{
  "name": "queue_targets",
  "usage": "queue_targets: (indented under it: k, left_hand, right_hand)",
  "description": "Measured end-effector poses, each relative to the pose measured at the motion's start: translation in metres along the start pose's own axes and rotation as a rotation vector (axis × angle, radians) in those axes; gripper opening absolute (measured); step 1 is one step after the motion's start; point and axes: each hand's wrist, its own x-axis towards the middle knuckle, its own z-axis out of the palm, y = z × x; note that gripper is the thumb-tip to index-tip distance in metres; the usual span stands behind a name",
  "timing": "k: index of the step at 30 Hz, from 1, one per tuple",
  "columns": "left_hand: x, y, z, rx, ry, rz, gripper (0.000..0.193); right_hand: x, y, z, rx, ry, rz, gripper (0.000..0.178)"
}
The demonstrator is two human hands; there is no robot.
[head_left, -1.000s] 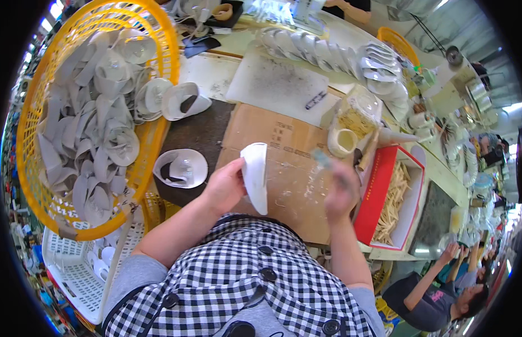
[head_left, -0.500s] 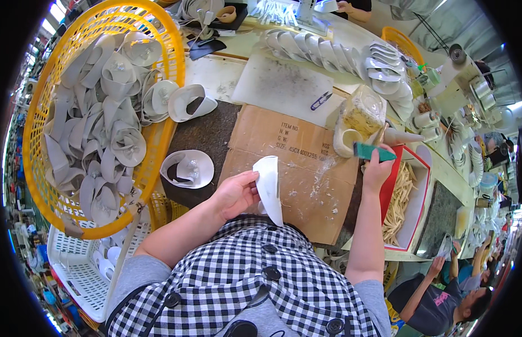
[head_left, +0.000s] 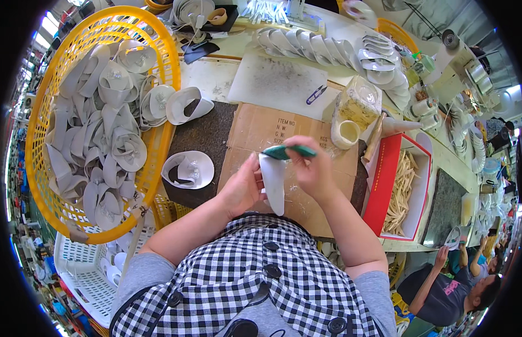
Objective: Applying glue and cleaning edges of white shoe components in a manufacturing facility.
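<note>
My left hand point(head_left: 240, 190) pinches a white shoe upper point(head_left: 274, 188) by its left edge, holding it upright in front of my apron. In my right hand point(head_left: 314, 177) is a green-handled brush point(head_left: 297, 151), laid across the top edge of the upper. The bristles are hidden at this angle. Beneath both hands lies a flat piece of brown cardboard point(head_left: 255, 132) with whitish smears. Another white shoe upper point(head_left: 189, 169) rests on the dark mat to the left, and one more upper point(head_left: 188, 106) sits beyond it against the basket.
A big yellow basket point(head_left: 33, 140) heaped with uppers stands left, above a white crate point(head_left: 84, 281). A glue-crusted plastic container point(head_left: 359, 101), a red box point(head_left: 380, 194) of thin wooden pieces and thread snips point(head_left: 317, 94) are around the cardboard. Co-workers sit at right.
My right hand has carried the brush left from the glue container to the top of the upper. The left hand still holds the upper in nearly the same place.
</note>
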Motion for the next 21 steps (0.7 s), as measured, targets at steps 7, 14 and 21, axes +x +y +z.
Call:
queue_targets:
  k: [7, 14, 21]
  left_hand:
    - [0.002, 0.025, -0.039, -0.31, -0.057, 0.135, 0.059]
    - [0.004, 0.025, -0.051, -0.248, -0.048, 0.149, 0.059]
    - [-0.002, 0.025, -0.059, -0.307, -0.066, 0.169, 0.059]
  right_hand:
    - [-0.062, 0.02, 0.007, 0.094, -0.162, 0.047, 0.026]
    - [-0.027, 0.008, 0.03, 0.137, -0.175, -0.14, 0.034]
    - [-0.056, 0.049, 0.009, -0.128, -0.399, -0.122, 0.037]
